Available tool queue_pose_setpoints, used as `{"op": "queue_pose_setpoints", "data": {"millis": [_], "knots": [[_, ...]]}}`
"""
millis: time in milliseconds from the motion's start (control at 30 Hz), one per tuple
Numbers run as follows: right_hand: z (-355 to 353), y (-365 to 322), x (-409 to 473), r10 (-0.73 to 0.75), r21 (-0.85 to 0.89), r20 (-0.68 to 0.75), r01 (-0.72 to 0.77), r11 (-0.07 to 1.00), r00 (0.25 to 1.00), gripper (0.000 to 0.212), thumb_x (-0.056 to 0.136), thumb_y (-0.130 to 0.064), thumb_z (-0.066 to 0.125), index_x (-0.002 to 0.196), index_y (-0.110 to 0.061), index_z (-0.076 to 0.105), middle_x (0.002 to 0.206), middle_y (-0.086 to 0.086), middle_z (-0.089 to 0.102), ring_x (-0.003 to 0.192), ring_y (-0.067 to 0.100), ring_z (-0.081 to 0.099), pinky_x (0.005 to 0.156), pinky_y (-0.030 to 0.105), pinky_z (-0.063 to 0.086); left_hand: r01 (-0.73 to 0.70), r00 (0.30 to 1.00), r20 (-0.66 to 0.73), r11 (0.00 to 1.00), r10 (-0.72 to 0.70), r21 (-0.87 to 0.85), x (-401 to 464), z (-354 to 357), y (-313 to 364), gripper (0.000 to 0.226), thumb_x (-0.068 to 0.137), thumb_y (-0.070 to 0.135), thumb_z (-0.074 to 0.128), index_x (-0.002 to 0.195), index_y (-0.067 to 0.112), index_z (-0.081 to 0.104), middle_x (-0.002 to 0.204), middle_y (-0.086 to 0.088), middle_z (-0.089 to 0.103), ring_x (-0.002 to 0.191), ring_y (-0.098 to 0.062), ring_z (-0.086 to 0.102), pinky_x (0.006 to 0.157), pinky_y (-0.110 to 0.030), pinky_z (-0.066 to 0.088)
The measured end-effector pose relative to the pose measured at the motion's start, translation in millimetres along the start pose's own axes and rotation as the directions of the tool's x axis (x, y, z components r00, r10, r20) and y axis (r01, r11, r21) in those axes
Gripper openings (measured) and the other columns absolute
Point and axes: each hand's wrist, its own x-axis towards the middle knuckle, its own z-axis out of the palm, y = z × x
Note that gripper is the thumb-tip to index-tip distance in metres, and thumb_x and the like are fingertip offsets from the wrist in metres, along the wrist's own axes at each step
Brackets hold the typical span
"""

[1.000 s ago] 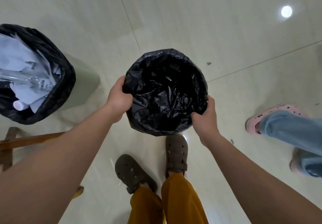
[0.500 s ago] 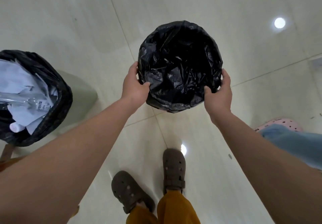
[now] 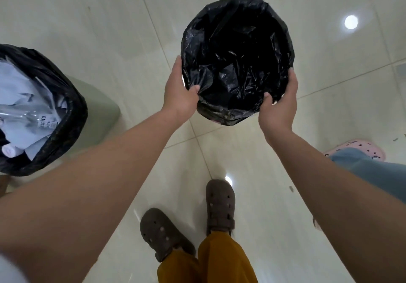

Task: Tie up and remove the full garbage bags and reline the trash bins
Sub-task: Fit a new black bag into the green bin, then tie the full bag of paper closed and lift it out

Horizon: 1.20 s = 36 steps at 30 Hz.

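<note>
Brown clogs (image 3: 186, 223) and mustard trousers (image 3: 217, 260) at the bottom of the view, planted on a glossy tiled floor (image 3: 109, 18), so that's the person doing the job looking straight down. Off to the right there's somebody else's pink clog (image 3: 360, 148) and a blue jeans leg (image 3: 369, 168) just standing by

Moving out along the arms: both hands are on the small bin with the fresh black liner (image 3: 237, 58). Left hand (image 3: 180, 91) has its grip clamped on the near left rim, thumb hooked over into the plastic, and right hand (image 3: 279, 104) is clamped on the near right rim the same way. Can't tell whether the bin is resting on the floor or held just above it. Liner is folded over the rim all the way round and I can't see any rubbish inside, so I'd call this one relined, basically done apart from parking it where it belongs

What's left, I'd say: the green bin (image 3: 96, 115) on the far left, well apart from the hands. Its black bag (image 3: 66, 111) is open and stuffed with paper (image 3: 24, 98) and what looks like a clear plastic bottle (image 3: 33, 117). Not tied, not pulled out, no new liner. So roughly halfway from what shows here, and I can't tell if there are more bins out of shot
</note>
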Motion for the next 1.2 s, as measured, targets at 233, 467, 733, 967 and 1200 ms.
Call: {"op": "queue_pose_setpoints", "data": {"millis": [233, 467, 733, 967, 1200], "knots": [[-1, -10, -40, -0.03, -0.304, 0.063, 0.048, 0.951, 0.998, 0.084, 0.092, -0.026, 0.063, 0.155, -0.024, 0.007, 0.161, 0.009, 0.012, 0.148, 0.025, 0.009, 0.118, 0.036, 0.008, 0.031, 0.999, -0.032, 0.977, -0.025, 0.213, -48, -34, -22, 0.082, 0.094, 0.031, 0.059, 0.155, 0.022, 0.004, 0.158, -0.003, 0.014, 0.14, -0.023, 0.031, 0.116, -0.037, 0.028], [28, -32, -119, -0.12, -0.483, 0.161, 0.185, 0.856, 0.98, 0.088, 0.089, -0.035, 0.067, 0.154, -0.025, 0.008, 0.16, 0.014, 0.013, 0.148, 0.028, 0.01, 0.118, 0.044, 0.008, 0.016, 0.995, -0.098, 0.878, 0.036, 0.479, -99, -109, -45, 0.084, 0.093, 0.046, 0.056, 0.154, 0.026, 0.001, 0.159, -0.003, -0.002, 0.144, -0.027, 0.019, 0.113, -0.043, 0.031], [82, -74, -207, -0.12, -0.484, 0.391, 0.314, 0.817, 0.913, 0.085, 0.091, -0.036, 0.064, 0.154, -0.026, 0.008, 0.16, 0.009, 0.015, 0.147, 0.025, 0.012, 0.119, 0.039, 0.009, 0.124, 0.972, -0.233, 0.839, 0.004, 0.53, -148, -209, -70, 0.085, 0.09, 0.048, 0.058, 0.154, 0.022, 0.009, 0.155, -0.011, 0.009, 0.137, -0.031, 0.015, 0.11, -0.045, 0.03], [148, -130, -232, -0.137, -0.447, 0.499, 0.39, 0.805, 0.856, 0.082, 0.091, -0.034, 0.064, 0.154, -0.027, 0.012, 0.159, 0.012, 0.018, 0.146, 0.027, 0.015, 0.118, 0.04, 0.008, 0.236, 0.939, -0.331, 0.869, -0.089, 0.435, -179, -298, -93, 0.086, 0.089, 0.044, 0.062, 0.154, 0.023, 0.01, 0.154, -0.009, 0.01, 0.135, -0.027, 0.017, 0.103, -0.043, 0.036], [208, -167, -219, -0.133, -0.394, 0.57, 0.412, 0.821, 0.811, 0.078, 0.092, -0.033, 0.063, 0.153, -0.03, 0.015, 0.157, 0.009, 0.02, 0.143, 0.029, 0.018, 0.116, 0.04, 0.018, 0.365, 0.889, -0.414, 0.85, -0.197, 0.379, -154, -350, -114, 0.083, 0.089, 0.043, 0.062, 0.152, 0.02, 0.014, 0.152, -0.007, 0.013, 0.133, -0.031, 0.022, 0.1, -0.046, 0.039]]}}
